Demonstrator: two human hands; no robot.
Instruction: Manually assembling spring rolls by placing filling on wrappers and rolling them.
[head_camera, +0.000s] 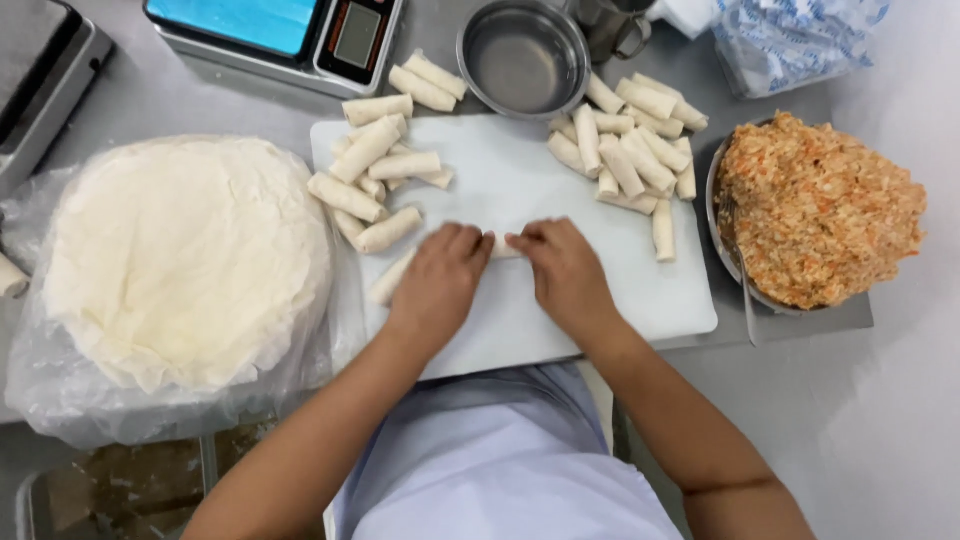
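Note:
My left hand (441, 274) and my right hand (563, 268) lie side by side, palms down, on a white cutting board (520, 175). Both press on a pale wrapper roll (502, 247), of which only a sliver shows between the fingertips. One finished roll (390, 277) lies just left of my left hand. Several more finished rolls are heaped at the board's upper left (372, 170) and upper right (630, 140). A round stack of thin wrappers (180, 260) lies on clear plastic to the left. At the right, a metal bowl holds orange-flecked minced filling (815, 205).
An empty steel bowl (523, 55) stands behind the board. A digital scale with a blue platform (275, 30) is at the back left, a metal mug (610, 22) and a plastic bag (795, 35) at the back right. A spoon handle (748, 300) leans out of the filling bowl.

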